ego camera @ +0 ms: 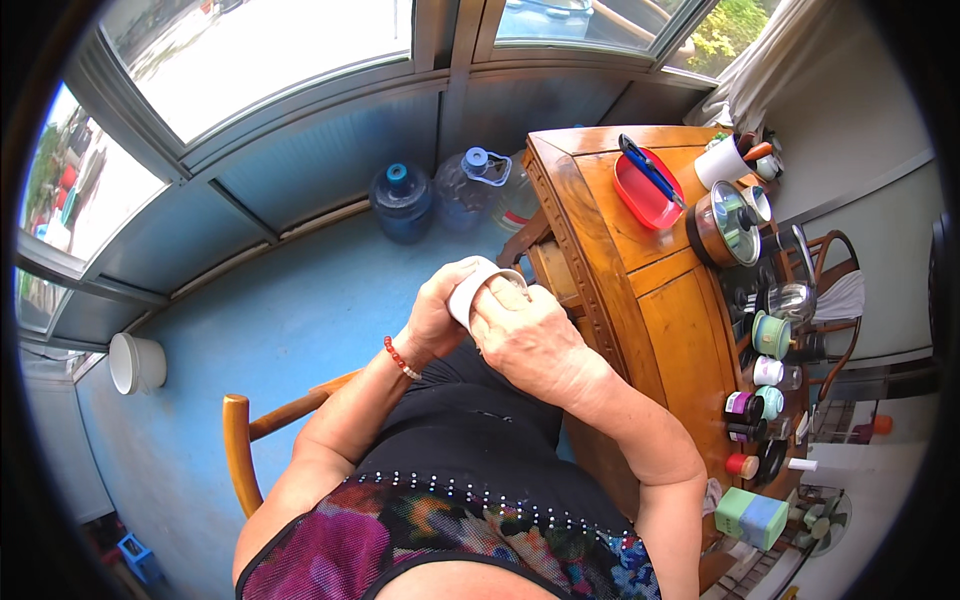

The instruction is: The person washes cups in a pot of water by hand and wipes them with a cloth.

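Note:
Over my lap, my left hand (439, 307) is closed around the outside of a small white cup (463, 294), which is tilted towards my other hand. The fingers of my right hand (525, 330) reach inside the cup's mouth; whether they pinch anything in there is hidden. A bracelet of red and pale beads (400, 357) circles my left wrist. To the right of my hands stands a wooden table (675, 315) bearing a red plastic tray (645, 199), with a blue utility knife (651, 171) lying across it.
On the table stand a lidded pot (716, 225), a white utensil holder (721, 163), several jars and a green box (752, 517). Large water bottles (402, 204) stand on the floor by the window wall. A white bucket (139, 364) is far left, and a wooden chair arm (238, 450) is beside me.

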Motion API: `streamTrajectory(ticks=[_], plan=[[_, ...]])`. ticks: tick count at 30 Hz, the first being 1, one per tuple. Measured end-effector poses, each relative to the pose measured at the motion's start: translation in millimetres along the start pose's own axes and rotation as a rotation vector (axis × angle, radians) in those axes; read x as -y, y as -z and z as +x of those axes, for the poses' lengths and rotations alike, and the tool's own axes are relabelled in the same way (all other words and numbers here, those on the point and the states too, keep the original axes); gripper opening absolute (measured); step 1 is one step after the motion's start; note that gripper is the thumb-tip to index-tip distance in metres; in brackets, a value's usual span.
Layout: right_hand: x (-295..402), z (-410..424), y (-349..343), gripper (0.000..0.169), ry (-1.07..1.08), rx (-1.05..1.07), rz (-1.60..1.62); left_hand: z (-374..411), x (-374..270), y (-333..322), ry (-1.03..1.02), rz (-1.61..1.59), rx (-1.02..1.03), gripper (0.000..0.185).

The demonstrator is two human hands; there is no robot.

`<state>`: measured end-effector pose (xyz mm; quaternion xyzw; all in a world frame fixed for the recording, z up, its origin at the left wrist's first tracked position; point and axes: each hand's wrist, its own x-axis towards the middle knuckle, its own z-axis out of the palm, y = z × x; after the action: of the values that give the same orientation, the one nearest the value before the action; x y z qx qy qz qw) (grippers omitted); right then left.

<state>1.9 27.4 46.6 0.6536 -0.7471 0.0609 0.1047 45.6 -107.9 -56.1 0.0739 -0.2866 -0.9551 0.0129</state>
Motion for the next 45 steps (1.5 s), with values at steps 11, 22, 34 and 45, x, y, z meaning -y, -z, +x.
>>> streamTrajectory(ticks=[11,22,34,45], plan=[[-5,-13,-38,0.028,-0.216,0.013,0.835,-10,-16,-5,-0.088,0.439,0.021,0.025],[5,-30,-17,0.035,-0.647,-0.309,0.986,-1,-11,6,0.044,-0.016,-0.205,0.031],[-50,10,-40,0.020,-0.047,-0.252,0.209,-10,-9,-13,0.238,0.023,-0.161,0.030],[-27,-17,-55,0.021,-0.302,-0.569,0.175,-4,-5,-8,-0.052,0.385,-0.022,0.031]])
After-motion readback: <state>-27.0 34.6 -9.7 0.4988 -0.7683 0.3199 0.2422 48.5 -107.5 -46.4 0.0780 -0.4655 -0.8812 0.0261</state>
